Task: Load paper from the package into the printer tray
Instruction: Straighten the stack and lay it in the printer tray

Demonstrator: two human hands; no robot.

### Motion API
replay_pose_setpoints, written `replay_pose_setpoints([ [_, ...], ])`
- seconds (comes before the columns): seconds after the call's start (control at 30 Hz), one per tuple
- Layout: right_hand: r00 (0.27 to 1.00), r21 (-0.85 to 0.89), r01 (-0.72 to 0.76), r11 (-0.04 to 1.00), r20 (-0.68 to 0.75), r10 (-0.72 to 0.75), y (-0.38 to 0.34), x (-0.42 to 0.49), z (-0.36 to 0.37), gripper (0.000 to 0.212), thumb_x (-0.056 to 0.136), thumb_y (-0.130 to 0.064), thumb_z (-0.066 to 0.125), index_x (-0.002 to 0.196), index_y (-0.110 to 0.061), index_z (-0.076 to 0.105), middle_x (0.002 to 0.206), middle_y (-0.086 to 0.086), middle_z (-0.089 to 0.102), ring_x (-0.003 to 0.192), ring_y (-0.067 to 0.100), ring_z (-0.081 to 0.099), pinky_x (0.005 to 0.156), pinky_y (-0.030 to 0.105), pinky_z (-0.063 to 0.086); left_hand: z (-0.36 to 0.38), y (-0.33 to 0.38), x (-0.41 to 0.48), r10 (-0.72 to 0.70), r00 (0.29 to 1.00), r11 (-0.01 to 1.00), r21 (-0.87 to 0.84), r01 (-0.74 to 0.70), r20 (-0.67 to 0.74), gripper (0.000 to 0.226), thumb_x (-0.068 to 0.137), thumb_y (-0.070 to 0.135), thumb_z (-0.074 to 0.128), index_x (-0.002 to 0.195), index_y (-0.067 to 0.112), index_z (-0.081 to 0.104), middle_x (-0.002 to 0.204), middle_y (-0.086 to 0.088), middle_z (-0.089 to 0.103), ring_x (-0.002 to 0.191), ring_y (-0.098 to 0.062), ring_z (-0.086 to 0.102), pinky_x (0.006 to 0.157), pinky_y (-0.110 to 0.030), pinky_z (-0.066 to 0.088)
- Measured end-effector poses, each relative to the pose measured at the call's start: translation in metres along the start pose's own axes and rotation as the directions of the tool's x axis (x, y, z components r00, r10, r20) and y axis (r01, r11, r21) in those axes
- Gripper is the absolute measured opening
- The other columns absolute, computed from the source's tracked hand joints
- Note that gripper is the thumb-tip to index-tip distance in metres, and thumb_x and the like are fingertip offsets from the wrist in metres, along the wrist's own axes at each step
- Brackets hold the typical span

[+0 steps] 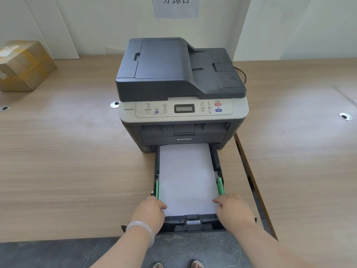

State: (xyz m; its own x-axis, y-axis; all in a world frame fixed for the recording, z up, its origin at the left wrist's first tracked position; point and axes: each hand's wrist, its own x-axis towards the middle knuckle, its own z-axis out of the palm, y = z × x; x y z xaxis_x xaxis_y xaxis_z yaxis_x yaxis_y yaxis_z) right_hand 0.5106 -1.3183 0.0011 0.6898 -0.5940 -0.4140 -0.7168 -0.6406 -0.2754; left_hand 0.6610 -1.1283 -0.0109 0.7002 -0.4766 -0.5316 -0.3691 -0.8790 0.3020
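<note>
A dark grey and cream printer [180, 89] stands on the wooden tabletop [67, 151], toward its far edge and just in front of the wall; its paper tray [216, 161] is pulled out toward the near edge of the tabletop and juts slightly past it; a stack of white paper [186, 176] lies flat inside the tray, between the green side guides [220, 185], its far end reaching under the printer body; the left hand [149, 211] rests on the near left corner of the stack, fingers curled down onto the sheets and the tray's side, not closed around anything; a pale bangle [142, 230] circles that wrist; the right hand [233, 208] rests in the same way on the near right corner, fingers bent and pressing on the paper's edge; a cardboard box [24, 64] sits at the far left corner of the tabletop, well apart from the printer; a printed sign [175, 5] hangs on the wall above the printer.
</note>
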Motion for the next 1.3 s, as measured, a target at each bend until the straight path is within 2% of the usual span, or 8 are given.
replay_pose_setpoints([
  [0.13,0.987,-0.280,0.153,0.948,0.086,-0.133,0.004,-0.004,0.002,0.043,0.087,-0.031,0.027,0.094,-0.027,0.070,0.102,-0.009,0.069,0.103,0.016,0.047,0.092,0.034,0.040,0.001,-0.002,-0.006,0.104,0.995,0.973,0.209,-0.098,-0.014,0.037,0.093,0.021,0.038,0.114,0.032,0.067,0.123,0.008,0.054,0.113,-0.016,0.053,0.091,-0.028,0.045],
  [0.27,0.986,-0.315,0.165,0.935,0.085,-0.145,0.008,-0.005,0.005,0.046,0.088,-0.035,0.021,0.076,-0.024,0.065,0.088,-0.005,0.067,0.094,0.016,0.044,0.089,0.034,0.036,0.004,-0.002,-0.004,0.104,0.994,0.955,0.277,-0.107,0.024,0.041,0.090,0.018,0.040,0.118,0.034,0.065,0.121,0.004,0.050,0.114,-0.020,0.048,0.090,-0.030,0.039],
  [0.5,0.982,0.286,-0.008,0.958,-0.177,0.061,0.015,0.004,-0.003,0.040,0.096,-0.023,0.039,0.134,-0.023,0.052,0.130,-0.001,0.057,0.116,0.016,0.054,0.100,0.035,0.045,-0.006,-0.005,0.000,-0.195,0.963,0.916,-0.385,0.112,-0.185,0.048,0.091,0.009,0.041,0.138,0.019,0.048,0.135,-0.009,0.046,0.123,-0.027,0.045,0.103,-0.033,0.039],
  [0.63,0.969,0.512,-0.246,0.823,0.127,0.211,0.008,0.015,-0.007,0.056,0.099,-0.021,0.033,0.153,-0.017,0.017,0.155,0.008,0.029,0.138,0.027,0.035,0.113,0.038,0.029,-0.016,0.007,0.004,-0.250,0.966,0.689,-0.690,0.221,0.059,0.063,0.094,0.003,0.038,0.153,0.014,0.017,0.154,-0.012,0.031,0.104,-0.023,0.052,0.087,-0.027,0.043],
  [0.83,0.918,0.509,-0.335,0.793,0.367,0.152,-0.006,0.017,0.000,0.067,0.098,-0.018,0.033,0.153,-0.016,-0.004,0.161,0.008,0.005,0.148,0.025,0.009,0.120,0.037,0.012,-0.015,0.014,0.016,-0.253,0.942,0.717,-0.611,0.336,0.221,0.071,0.093,-0.002,0.042,0.154,0.011,0.007,0.161,-0.010,0.014,0.146,-0.028,0.020,0.119,-0.036,0.023],
  [0.97,0.913,0.499,-0.343,0.795,0.376,0.158,-0.009,0.017,-0.004,0.068,0.097,-0.015,0.034,0.153,-0.016,-0.004,0.161,0.008,0.005,0.148,0.026,0.012,0.119,0.036,0.014,-0.013,0.015,0.019,-0.247,0.944,0.710,-0.622,0.331,0.221,0.074,0.091,-0.005,0.045,0.153,0.010,0.007,0.161,-0.008,0.010,0.148,-0.026,0.015,0.121,-0.037,0.019],
  [1.1,0.917,0.555,-0.365,0.748,0.352,0.186,-0.004,0.018,-0.009,0.066,0.097,-0.014,0.036,0.154,-0.019,0.004,0.158,0.011,0.020,0.138,0.030,0.033,0.110,0.033,0.028,-0.013,0.012,0.018,-0.270,0.943,0.652,-0.684,0.328,0.196,0.065,0.092,-0.006,0.041,0.151,0.009,0.019,0.145,-0.009,0.038,0.130,-0.030,0.039,0.104,-0.031,0.036],
  [1.3,0.897,0.602,-0.418,0.680,0.394,0.202,0.001,0.025,-0.008,0.062,0.098,-0.015,0.036,0.154,-0.018,0.010,0.157,0.011,0.026,0.142,0.030,0.028,0.118,0.038,0.022,-0.014,0.013,0.029,-0.306,0.924,0.650,-0.658,0.380,0.231,0.071,0.093,-0.002,0.044,0.153,0.014,0.010,0.157,-0.013,0.024,0.139,-0.033,0.032,0.106,-0.033,0.035],
])
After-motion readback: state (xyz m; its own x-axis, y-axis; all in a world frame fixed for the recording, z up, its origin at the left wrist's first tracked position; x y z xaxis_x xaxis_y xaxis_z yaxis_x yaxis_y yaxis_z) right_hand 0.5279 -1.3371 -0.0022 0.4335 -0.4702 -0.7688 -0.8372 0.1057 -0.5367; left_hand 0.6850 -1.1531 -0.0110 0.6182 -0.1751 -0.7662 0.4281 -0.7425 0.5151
